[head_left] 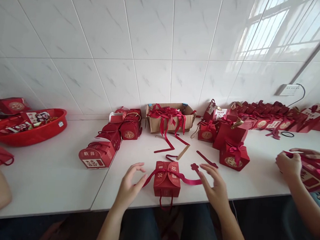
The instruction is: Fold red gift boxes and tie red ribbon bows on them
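Near the table's front edge stands a red gift box [166,190] with printed curved flaps on top. A dark pink ribbon [189,181] runs across its top, with one tail out to each side. A red cord handle [165,202] hangs over the front edge. My left hand [129,186] is left of the box, fingers apart, its thumb beside the ribbon's left tail. On the other side, my right hand [214,188] hovers with thumb and fingers spread, close to the right tail's end. Neither hand visibly grips the ribbon.
Behind the box, a cardboard carton [156,124] holds ribbons. Loose strips [206,160] lie nearby. Finished-looking red boxes [234,156] line the right; others [100,154] stand left. A red basin [52,127] holds packets. A co-worker's hands [290,167] hold a box at right.
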Available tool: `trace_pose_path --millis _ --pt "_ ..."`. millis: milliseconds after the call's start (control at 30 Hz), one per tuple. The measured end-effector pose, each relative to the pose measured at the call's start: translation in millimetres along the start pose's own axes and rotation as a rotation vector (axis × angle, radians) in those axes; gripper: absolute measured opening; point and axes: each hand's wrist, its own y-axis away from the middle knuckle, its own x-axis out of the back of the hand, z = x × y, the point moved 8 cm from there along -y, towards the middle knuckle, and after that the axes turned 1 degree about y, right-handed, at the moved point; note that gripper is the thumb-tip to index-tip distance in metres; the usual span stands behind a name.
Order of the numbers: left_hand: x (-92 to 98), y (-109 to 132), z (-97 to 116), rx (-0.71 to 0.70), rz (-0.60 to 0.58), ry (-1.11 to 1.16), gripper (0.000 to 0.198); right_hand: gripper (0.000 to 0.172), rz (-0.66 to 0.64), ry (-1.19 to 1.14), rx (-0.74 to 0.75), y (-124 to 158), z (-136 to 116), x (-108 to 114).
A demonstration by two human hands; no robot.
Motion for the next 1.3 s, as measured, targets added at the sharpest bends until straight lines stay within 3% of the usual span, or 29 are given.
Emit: trace_pose_path --millis 167,333,467,600,833,900,1000,1100,1167,1233,1300 --pt "-46.1 -13 9 0.038 -0.13 0.272 0.022 0.028 -0.248 -0.181 -0.114 0 -11 -62" --pt "-55.4 -14 -1 0.145 -0.196 0.251 0.029 0.041 -0.325 -0.316 -0.245 3 -5 -82" --pt "-52.3 -13 -2 0.155 -0.298 0.18 0.025 0.043 -0.402 -0.376 -0.269 1 -4 -84" --pt "-43.5 -17 -8 0.155 -0.286 0.115 0.043 0.041 -0.401 -0.34 -0.255 -5 2 -77" --pt "-36.7 -27 -28 0.177 -0.35 0.1 0.042 0.033 -0.375 -0.257 -0.08 -13 -6 -55" --pt "-33.0 -31 -33 0.208 -0.43 0.101 0.036 0.036 -0.428 -0.198 0.024 -13 -17 -48" --pt "-34.8 -30 -34 0.267 -0.668 0.133 0.03 0.039 -0.481 -0.036 0.149 -11 -30 -43" --pt "-41.7 -22 -22 0.287 -0.871 0.21 0.032 0.032 -0.364 0.126 0.182 -12 -33 -41" --pt "-46.8 -17 -9 0.275 -0.881 0.271 0.039 0.027 -0.189 0.158 0.15 -13 -34 -37" --pt "-51.8 -15 5 0.265 -0.782 0.353 0.048 0.024 -0.004 0.13 0.123 -12 -38 -32" --pt "-53.7 -14 16 0.264 -0.589 0.437 0.05 0.023 0.093 0.066 0.131 -10 -45 -31"
